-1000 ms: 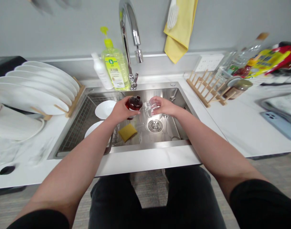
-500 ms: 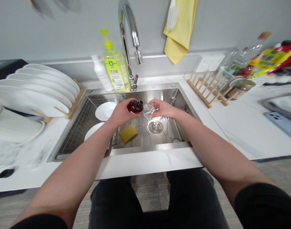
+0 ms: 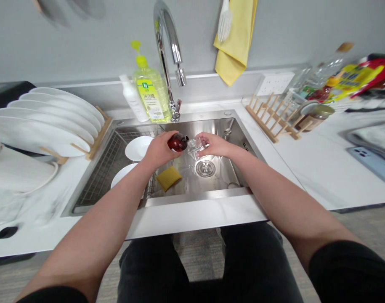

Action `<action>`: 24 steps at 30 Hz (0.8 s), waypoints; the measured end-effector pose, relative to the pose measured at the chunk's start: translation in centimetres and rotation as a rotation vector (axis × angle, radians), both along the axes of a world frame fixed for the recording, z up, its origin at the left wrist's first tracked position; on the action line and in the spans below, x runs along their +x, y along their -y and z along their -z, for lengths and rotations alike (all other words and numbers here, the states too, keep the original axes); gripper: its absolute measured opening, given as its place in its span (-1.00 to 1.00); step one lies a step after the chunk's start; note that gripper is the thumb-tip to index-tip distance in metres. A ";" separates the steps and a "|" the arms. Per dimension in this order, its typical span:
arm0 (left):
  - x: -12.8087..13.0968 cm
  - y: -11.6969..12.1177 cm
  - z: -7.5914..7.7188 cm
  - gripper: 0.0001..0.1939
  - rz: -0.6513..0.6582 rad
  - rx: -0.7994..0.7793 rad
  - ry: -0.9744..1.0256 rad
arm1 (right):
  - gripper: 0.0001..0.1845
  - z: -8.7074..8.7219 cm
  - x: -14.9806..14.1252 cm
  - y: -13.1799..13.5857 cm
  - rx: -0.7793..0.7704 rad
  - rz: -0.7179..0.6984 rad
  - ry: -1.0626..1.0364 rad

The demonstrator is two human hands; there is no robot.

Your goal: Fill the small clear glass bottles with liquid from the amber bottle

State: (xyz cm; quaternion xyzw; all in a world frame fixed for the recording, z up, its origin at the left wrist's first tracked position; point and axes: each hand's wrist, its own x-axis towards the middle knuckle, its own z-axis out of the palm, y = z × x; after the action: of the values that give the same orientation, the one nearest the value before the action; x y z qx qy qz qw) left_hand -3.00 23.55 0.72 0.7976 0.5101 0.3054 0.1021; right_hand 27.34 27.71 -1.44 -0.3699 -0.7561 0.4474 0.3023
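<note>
Over the sink (image 3: 192,196), my left hand (image 3: 160,150) is wrapped round a dark amber bottle (image 3: 177,142), tilted so that its uncapped neck points right. My right hand (image 3: 213,145) grips a small clear glass (image 3: 195,149) by its side, close beside the bottle's mouth. I cannot tell whether liquid is passing between them. Below lie a yellow sponge (image 3: 168,178) and the round drain (image 3: 205,168). White bowls (image 3: 138,148) sit in the wire basket (image 3: 99,164) at the sink's left, partly hidden by my left arm.
A chrome faucet (image 3: 167,54) arches behind the sink, beside a dish soap bottle (image 3: 150,97) and a white bottle (image 3: 134,99). White plates (image 3: 53,122) stand in a rack at left. To the right are a wooden rack (image 3: 276,118), a jar (image 3: 317,117) and a phone (image 3: 369,163).
The view has shifted slightly. Both hands keep their grips, with the bottle and the glass in nearly the same places over the sink.
</note>
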 end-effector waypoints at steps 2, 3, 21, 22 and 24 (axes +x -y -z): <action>0.1 0.1 -0.1 -0.10 0.001 0.014 -0.018 | -0.24 0.0 0.0 0.0 0.004 0.000 0.004; 0.2 0.1 -0.1 -0.10 0.003 0.019 -0.027 | -0.24 0.0 0.0 0.0 0.005 0.002 0.006; 0.8 0.7 -1.2 -0.16 -0.074 0.044 -0.223 | -0.24 -0.2 0.0 0.2 0.031 0.007 0.042; 0.8 0.8 -1.3 -0.17 -0.078 0.047 -0.234 | -0.24 -0.3 0.0 0.2 0.031 0.009 0.047; 0.9 0.9 -1.4 -0.18 -0.090 0.050 -0.250 | -0.24 -0.4 -0.1 0.2 0.026 0.014 0.054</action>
State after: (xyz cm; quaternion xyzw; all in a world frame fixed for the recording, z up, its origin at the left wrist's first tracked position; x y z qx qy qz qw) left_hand -2.11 22.64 2.08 0.8081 0.5461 0.2207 0.0039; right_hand 27.27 27.54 -1.09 -0.3831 -0.7670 0.4254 0.2899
